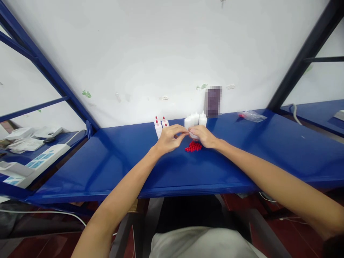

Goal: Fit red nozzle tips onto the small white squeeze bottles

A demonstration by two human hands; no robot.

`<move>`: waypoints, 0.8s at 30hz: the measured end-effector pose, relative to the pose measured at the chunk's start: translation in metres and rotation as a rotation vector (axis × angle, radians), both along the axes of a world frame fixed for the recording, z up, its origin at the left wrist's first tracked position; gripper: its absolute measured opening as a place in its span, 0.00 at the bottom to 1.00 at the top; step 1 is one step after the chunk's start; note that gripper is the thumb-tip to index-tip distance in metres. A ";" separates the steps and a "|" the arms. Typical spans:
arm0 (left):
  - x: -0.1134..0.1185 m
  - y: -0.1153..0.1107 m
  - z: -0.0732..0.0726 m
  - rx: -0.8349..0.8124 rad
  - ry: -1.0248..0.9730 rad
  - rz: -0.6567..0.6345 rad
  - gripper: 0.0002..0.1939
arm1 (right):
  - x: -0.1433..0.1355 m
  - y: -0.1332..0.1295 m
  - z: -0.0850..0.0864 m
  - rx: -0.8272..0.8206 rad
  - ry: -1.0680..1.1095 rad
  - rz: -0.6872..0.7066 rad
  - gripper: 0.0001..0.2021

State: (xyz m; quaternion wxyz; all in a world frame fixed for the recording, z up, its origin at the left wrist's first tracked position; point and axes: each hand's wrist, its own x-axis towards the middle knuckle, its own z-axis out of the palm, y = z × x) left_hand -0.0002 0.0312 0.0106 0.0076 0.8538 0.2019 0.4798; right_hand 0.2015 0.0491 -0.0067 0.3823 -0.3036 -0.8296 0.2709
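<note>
My right hand [204, 136] is closed around a white bottle [192, 135] that lies tilted, its tip toward my left hand. The fingertips of my left hand [170, 138] are pinched together at that tip; whatever is between them is too small to make out. Just below my right hand, a pile of small red caps [193, 147] lies on the blue table [120, 157]. White bottles with red tips [158, 125] stand behind my left hand. More white bottles without red tips [202, 119] stand behind my right hand.
A clear plastic bag [252, 115] with something red inside lies at the back right. A pixelated dark object [214, 102] leans by the white wall. Blue posts rise at both sides. On the left, another table holds a white power strip [40, 163] and papers.
</note>
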 end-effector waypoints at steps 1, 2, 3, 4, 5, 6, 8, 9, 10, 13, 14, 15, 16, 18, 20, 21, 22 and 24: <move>0.001 -0.001 -0.002 0.004 -0.016 -0.010 0.06 | 0.000 -0.001 0.001 0.029 -0.014 0.009 0.23; 0.003 -0.002 -0.003 0.003 -0.031 -0.013 0.06 | 0.001 -0.002 0.002 0.050 -0.026 0.013 0.22; 0.005 -0.003 -0.004 -0.002 -0.046 -0.013 0.06 | 0.001 -0.002 0.003 0.066 -0.038 0.014 0.22; 0.006 -0.003 -0.006 -0.013 -0.064 -0.013 0.06 | 0.002 -0.002 0.004 0.076 -0.049 0.013 0.22; 0.008 -0.004 -0.007 -0.033 -0.083 -0.013 0.05 | 0.003 -0.003 0.005 0.083 -0.060 0.010 0.23; 0.010 -0.005 -0.008 -0.061 -0.105 -0.015 0.05 | 0.003 -0.003 0.005 0.088 -0.074 0.005 0.23; 0.013 -0.007 -0.011 -0.132 -0.159 -0.013 0.04 | 0.003 -0.003 0.006 0.099 -0.114 -0.010 0.23; 0.014 -0.007 -0.013 -0.164 -0.180 -0.009 0.05 | 0.003 -0.004 0.006 0.100 -0.136 -0.018 0.23; 0.015 -0.008 -0.014 -0.189 -0.192 -0.006 0.06 | 0.002 -0.005 0.006 0.097 -0.156 -0.027 0.23; 0.017 -0.010 -0.016 -0.232 -0.182 0.000 0.07 | -0.001 -0.007 0.007 0.062 -0.180 -0.044 0.25; 0.017 -0.010 -0.016 -0.242 -0.177 0.003 0.08 | -0.002 -0.008 0.007 0.050 -0.176 -0.051 0.26; 0.017 -0.011 -0.016 -0.250 -0.174 0.008 0.08 | -0.003 -0.009 0.008 0.042 -0.172 -0.062 0.26; 0.017 -0.011 -0.015 -0.256 -0.173 0.016 0.08 | -0.003 -0.009 0.009 0.040 -0.171 -0.076 0.26; 0.015 -0.011 -0.014 -0.252 -0.167 0.036 0.08 | -0.005 -0.010 0.010 0.043 -0.181 -0.113 0.27; 0.014 -0.012 -0.013 -0.227 -0.149 0.054 0.08 | -0.005 -0.011 0.011 0.052 -0.206 -0.151 0.28; 0.013 -0.011 -0.013 -0.211 -0.136 0.060 0.08 | -0.005 -0.011 0.012 0.058 -0.220 -0.165 0.28; 0.013 -0.011 -0.014 -0.198 -0.124 0.064 0.09 | -0.006 -0.012 0.013 0.064 -0.231 -0.174 0.28; 0.011 -0.010 -0.014 -0.186 -0.102 0.062 0.09 | -0.005 -0.013 0.013 0.069 -0.243 -0.181 0.28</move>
